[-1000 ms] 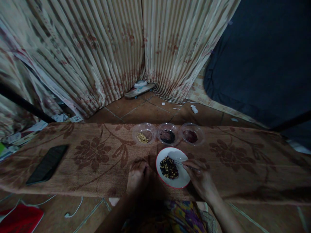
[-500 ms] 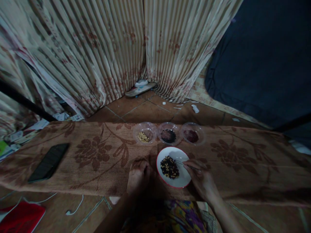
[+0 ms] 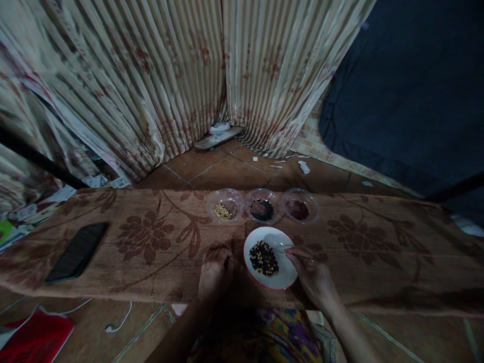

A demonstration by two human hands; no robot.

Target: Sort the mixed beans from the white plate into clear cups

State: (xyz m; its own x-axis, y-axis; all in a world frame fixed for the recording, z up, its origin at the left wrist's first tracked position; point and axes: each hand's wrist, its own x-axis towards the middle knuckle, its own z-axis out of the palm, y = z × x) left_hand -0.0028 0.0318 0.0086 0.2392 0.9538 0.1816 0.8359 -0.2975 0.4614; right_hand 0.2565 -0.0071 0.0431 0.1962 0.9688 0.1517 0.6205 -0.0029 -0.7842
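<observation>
A white plate with a red rim (image 3: 280, 237) lies on the cloth-covered bench, holding a heap of mixed dark and yellow beans (image 3: 263, 257). My right hand (image 3: 312, 272) pinches thin metal tweezers (image 3: 284, 250) whose tips reach over the plate toward the beans. My left hand (image 3: 214, 269) rests curled on the cloth just left of the plate; what is in it, if anything, is hidden. Behind the plate stand three clear cups: one with yellow beans (image 3: 224, 205), one with black beans (image 3: 261, 205), one with red beans (image 3: 300, 205).
A dark phone (image 3: 76, 251) lies on the cloth at the left. A brown floral cloth (image 3: 378, 247) covers the bench. Beyond are striped curtains (image 3: 151, 75), a sandal (image 3: 219, 137) on tiled floor, and a dark mattress (image 3: 408, 91). A red item (image 3: 36, 340) and white cable (image 3: 113, 322) lie below left.
The view shifted slightly. Both hands stay almost where they were, the tweezers still over the plate.
</observation>
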